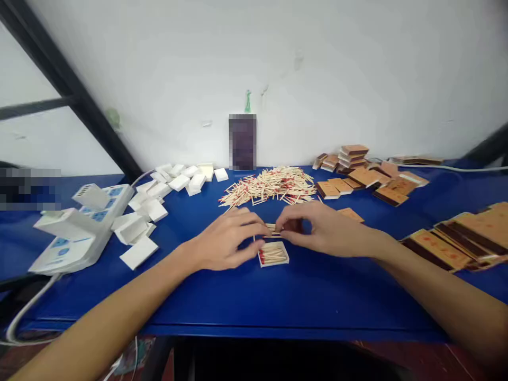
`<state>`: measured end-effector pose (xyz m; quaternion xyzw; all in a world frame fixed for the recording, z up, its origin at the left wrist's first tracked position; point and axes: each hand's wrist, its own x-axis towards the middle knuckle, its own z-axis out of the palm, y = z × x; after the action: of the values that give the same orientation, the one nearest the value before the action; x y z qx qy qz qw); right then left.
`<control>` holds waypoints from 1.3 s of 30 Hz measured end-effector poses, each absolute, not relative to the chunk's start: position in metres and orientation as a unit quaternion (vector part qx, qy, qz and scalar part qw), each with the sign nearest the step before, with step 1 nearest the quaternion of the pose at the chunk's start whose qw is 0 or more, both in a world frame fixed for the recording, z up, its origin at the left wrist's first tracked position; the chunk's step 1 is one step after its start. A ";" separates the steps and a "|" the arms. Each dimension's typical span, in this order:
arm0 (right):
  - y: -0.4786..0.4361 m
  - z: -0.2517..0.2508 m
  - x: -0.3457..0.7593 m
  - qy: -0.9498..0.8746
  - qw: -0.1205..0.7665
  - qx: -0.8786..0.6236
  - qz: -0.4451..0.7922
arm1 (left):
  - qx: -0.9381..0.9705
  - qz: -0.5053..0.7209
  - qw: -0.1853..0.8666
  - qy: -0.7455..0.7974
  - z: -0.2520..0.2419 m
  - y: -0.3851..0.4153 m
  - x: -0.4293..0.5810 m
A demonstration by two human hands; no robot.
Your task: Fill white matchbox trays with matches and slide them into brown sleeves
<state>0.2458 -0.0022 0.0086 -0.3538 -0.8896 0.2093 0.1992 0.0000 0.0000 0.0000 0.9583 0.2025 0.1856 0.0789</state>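
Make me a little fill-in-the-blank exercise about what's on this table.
1. The tabletop is coloured ____.
2. The heap of loose matches shows ____ heads.
3. The scattered white trays lie to the person's ____.
4. The small tray by the left hand holds ____.

Missing words: blue; red; left; matches.

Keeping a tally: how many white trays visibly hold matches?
1 for certain: the tray beside the left hand. The matches between that hand and the right hand are partly covered, so another tray may be hidden there.
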 end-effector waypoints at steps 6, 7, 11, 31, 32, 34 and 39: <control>0.004 -0.005 0.247 -0.904 0.190 -0.347 0.163 | 0.966 0.121 0.034 0.228 0.001 0.016 -0.011; 0.005 -0.008 0.247 -0.905 0.183 -0.342 0.175 | 0.966 0.111 0.040 0.230 0.001 0.017 -0.012; 0.010 -0.014 0.243 -0.901 0.190 -0.342 0.185 | 0.964 0.088 0.062 0.245 0.004 0.017 -0.013; 0.014 -0.012 0.240 -0.883 0.214 -0.371 0.191 | 0.926 0.200 0.114 0.300 -0.006 -0.007 0.012; 0.014 -0.012 0.240 -0.878 0.215 -0.377 0.200 | 0.923 0.206 0.107 0.307 -0.007 -0.004 0.010; 0.013 -0.012 0.239 -0.865 0.222 -0.391 0.220 | 0.917 0.212 0.090 0.325 -0.009 0.003 0.006; 0.012 -0.017 0.235 -0.852 0.259 -0.403 0.214 | 0.913 0.203 0.065 0.347 -0.016 0.014 0.003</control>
<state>0.2345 0.0121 -0.0167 -0.4029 -0.8516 0.2135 0.2586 0.0028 0.0143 -0.0156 0.9131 0.3474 0.2030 0.0652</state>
